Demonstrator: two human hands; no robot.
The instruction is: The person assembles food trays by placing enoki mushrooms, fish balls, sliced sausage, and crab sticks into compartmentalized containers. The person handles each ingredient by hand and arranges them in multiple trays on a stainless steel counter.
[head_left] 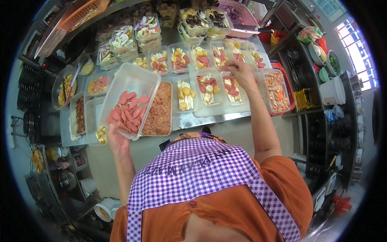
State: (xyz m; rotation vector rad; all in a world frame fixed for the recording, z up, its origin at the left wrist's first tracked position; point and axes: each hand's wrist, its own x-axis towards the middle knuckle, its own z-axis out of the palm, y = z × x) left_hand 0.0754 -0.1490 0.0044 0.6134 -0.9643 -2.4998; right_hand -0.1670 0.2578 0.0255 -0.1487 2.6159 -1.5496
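Observation:
My left hand (118, 139) grips the near corner of a clear plastic tub (133, 78), tilted toward me. Pink sausage slices (130, 110) lie heaped in its lower part. The tub partly covers a container of minced meat (161, 109) on the table. My right hand (242, 74) is above the rows of clear boxes at right, fingers bent together. A pinkish piece, seemingly a sausage slice, shows at its fingertips. Just below it is a box with enoki mushrooms and sausage slices (232, 89). To its left, another filled box (208, 87) stands beside one with enoki and yellow puffs (185, 95) and no visible sausage.
Crab sticks (276, 90) fill a box in a red basket (290, 103) at right. Stacked vegetable boxes (122, 40) and a pink basket (242, 27) with a knife (254, 28) across it stand behind. A bowl with tongs (65, 87) sits at left. Shelving (326, 127) borders the right side.

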